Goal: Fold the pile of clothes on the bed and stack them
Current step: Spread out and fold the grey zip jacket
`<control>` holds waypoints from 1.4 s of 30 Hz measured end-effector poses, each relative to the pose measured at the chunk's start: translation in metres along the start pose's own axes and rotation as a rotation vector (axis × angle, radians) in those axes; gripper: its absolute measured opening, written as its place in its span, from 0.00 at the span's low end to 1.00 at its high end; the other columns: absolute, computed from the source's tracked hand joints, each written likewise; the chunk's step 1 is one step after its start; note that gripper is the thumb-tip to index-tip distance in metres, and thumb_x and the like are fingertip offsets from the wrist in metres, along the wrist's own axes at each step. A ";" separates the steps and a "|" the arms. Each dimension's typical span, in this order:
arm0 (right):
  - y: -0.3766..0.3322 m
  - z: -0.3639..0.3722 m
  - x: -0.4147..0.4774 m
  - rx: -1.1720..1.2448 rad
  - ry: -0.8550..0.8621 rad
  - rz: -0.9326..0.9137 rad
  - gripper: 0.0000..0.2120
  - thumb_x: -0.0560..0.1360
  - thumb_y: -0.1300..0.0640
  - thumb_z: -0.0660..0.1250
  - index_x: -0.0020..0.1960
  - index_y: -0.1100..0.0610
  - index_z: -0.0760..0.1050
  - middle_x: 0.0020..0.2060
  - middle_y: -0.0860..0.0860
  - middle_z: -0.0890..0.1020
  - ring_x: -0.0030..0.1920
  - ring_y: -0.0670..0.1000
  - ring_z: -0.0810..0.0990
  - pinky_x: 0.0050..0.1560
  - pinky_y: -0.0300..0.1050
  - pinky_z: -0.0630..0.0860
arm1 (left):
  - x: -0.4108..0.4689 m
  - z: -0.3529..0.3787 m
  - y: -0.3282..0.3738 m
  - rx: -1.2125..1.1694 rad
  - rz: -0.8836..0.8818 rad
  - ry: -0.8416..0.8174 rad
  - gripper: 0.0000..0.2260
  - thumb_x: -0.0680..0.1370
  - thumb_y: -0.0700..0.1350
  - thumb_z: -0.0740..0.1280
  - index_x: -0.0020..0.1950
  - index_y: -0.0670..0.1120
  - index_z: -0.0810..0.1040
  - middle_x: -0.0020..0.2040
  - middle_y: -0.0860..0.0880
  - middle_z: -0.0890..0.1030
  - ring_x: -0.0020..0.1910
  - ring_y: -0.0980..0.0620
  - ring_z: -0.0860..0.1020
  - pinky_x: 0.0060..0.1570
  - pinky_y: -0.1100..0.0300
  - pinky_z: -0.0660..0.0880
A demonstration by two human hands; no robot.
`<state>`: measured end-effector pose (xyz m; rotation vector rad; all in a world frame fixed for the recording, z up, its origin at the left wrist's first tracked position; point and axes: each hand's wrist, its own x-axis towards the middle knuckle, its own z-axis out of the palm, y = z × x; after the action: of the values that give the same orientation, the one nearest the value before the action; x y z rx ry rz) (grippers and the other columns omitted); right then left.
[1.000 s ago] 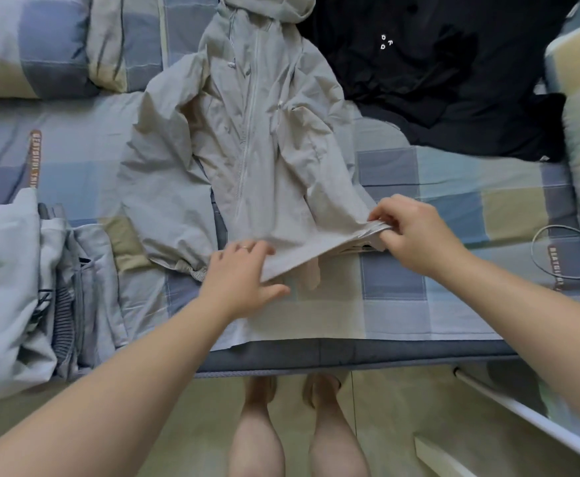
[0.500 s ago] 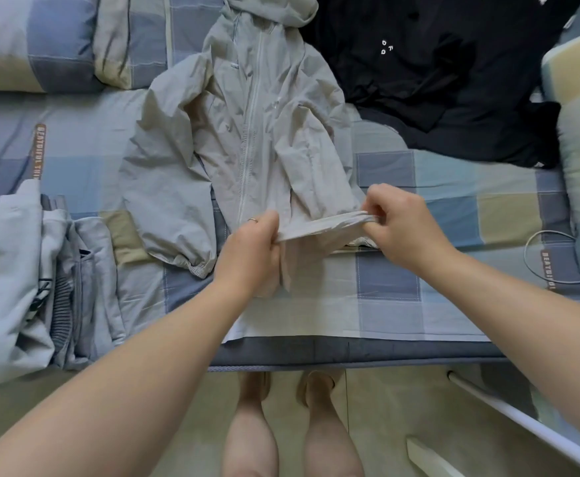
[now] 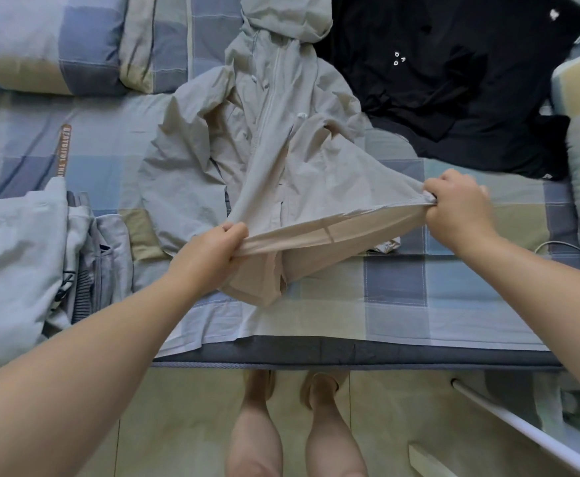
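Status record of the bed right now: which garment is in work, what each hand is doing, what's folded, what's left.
garment in work: grey hooded jacket, zip side up, hood toward the pillows
left hand: grips the bottom hem near its left end
right hand: grips the same hem at its right end
hem: stretched between the hands, lifted off the bed
folded stack: on the bed, left of the jacket
unfolded: black garment, crumpled, beyond the jacket to the right

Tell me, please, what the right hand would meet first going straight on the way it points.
Probably the front of the jacket, whose hem it grips: the right hand points left and slightly away, across that cloth. Its height is unclear, so it might skim over.
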<state>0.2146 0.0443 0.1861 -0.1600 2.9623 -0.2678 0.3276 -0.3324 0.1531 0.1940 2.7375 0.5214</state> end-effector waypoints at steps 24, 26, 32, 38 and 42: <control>0.087 0.032 -0.052 -0.518 -0.358 0.019 0.12 0.73 0.66 0.67 0.50 0.58 0.65 0.43 0.55 0.62 0.31 0.55 0.68 0.30 0.47 0.66 | -0.087 0.030 -0.116 0.595 -0.113 -0.272 0.16 0.69 0.34 0.73 0.52 0.44 0.72 0.43 0.44 0.69 0.34 0.46 0.64 0.26 0.55 0.58; 0.084 0.041 -0.056 -0.471 -0.345 0.092 0.12 0.73 0.67 0.67 0.50 0.59 0.65 0.44 0.56 0.62 0.32 0.57 0.69 0.32 0.50 0.69 | -0.086 0.035 -0.116 0.626 -0.126 -0.312 0.14 0.74 0.38 0.69 0.56 0.46 0.70 0.46 0.45 0.70 0.37 0.45 0.65 0.30 0.52 0.62; 0.072 0.069 -0.081 -0.401 -0.410 -0.091 0.19 0.71 0.67 0.65 0.58 0.53 0.66 0.54 0.57 0.66 0.38 0.59 0.71 0.32 0.50 0.68 | -0.097 0.061 -0.125 0.613 0.018 -0.377 0.23 0.72 0.35 0.66 0.65 0.51 0.68 0.57 0.43 0.72 0.45 0.41 0.75 0.36 0.51 0.65; 0.085 0.105 -0.114 -0.555 -0.566 -0.162 0.11 0.76 0.62 0.59 0.56 0.54 0.72 0.54 0.54 0.70 0.45 0.58 0.72 0.35 0.49 0.70 | -0.105 0.105 -0.138 0.640 0.066 -0.546 0.21 0.76 0.39 0.67 0.67 0.51 0.70 0.61 0.45 0.72 0.54 0.42 0.74 0.48 0.52 0.70; 0.089 0.139 -0.129 -0.603 -0.703 -0.101 0.13 0.77 0.65 0.61 0.59 0.56 0.76 0.52 0.55 0.72 0.51 0.59 0.74 0.45 0.53 0.75 | -0.096 0.132 -0.127 0.627 0.023 -0.673 0.21 0.77 0.37 0.62 0.69 0.50 0.67 0.63 0.45 0.68 0.61 0.43 0.72 0.49 0.54 0.68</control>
<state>0.3570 0.1232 0.0540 -0.3816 2.2418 0.5656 0.4563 -0.4243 0.0197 0.4566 2.1385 -0.3655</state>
